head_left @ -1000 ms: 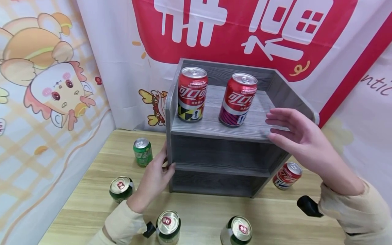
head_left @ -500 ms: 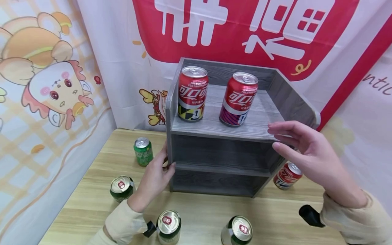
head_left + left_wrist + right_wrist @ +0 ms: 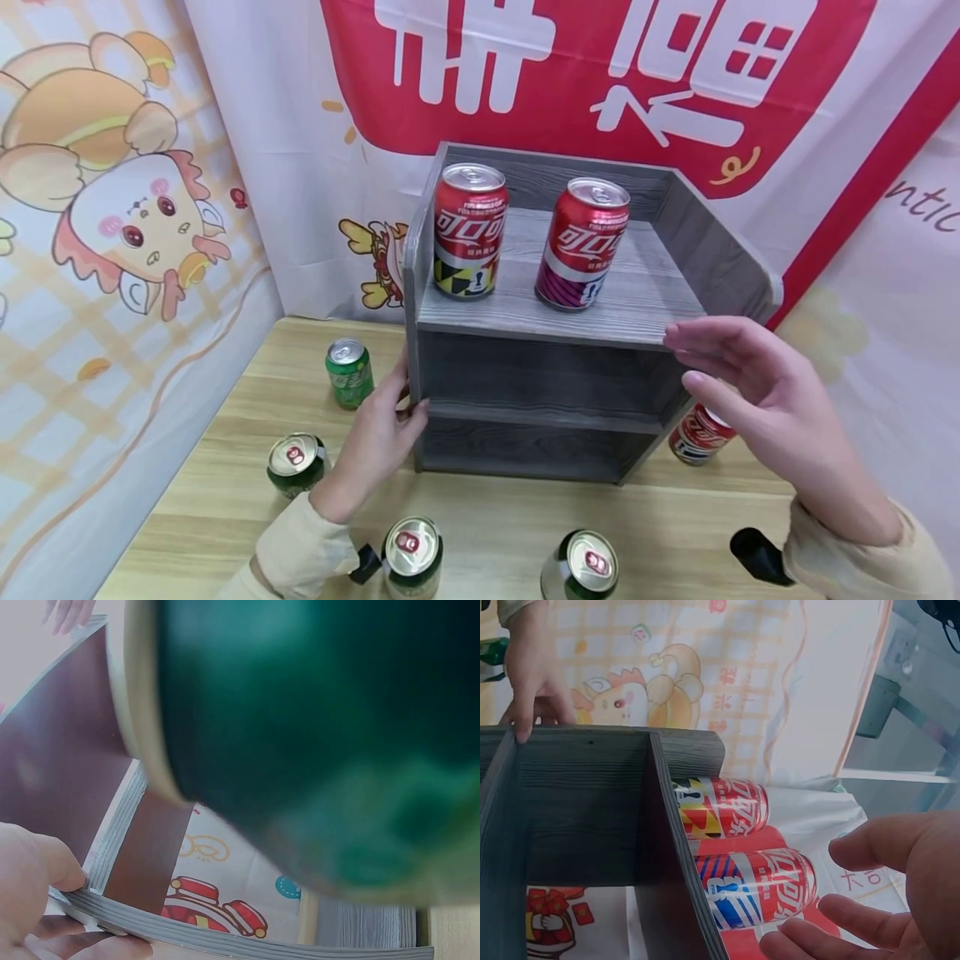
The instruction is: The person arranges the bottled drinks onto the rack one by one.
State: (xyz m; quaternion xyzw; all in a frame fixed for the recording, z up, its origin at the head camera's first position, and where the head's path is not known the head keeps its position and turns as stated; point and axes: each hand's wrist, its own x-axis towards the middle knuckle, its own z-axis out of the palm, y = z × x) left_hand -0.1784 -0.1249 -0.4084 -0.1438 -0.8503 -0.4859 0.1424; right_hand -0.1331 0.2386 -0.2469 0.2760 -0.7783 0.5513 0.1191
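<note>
A: The hands?
B: I'm seeing the left hand (image 3: 381, 440) gripping the left side of the shelf (image 3: 540, 371) between thumb and fingers. The right hand (image 3: 776, 404) is hovering empty by the front right corner, thumb and fingers parted.
A: And the cans?
B: I'm finding the purple-based can (image 3: 581, 244) standing upright on the shelf's top, leftward of and beyond the right hand, the nearer one. The yellow-based can (image 3: 469, 233) is standing farther left.
A: Any writing?
B: I'm reading "FIFA" and "可口" on both; "ntic" is showing on the right curtain (image 3: 896, 258).

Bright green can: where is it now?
In the head view, the bright green can stands on the table left of the grey shelf, beyond the left hand.
</note>
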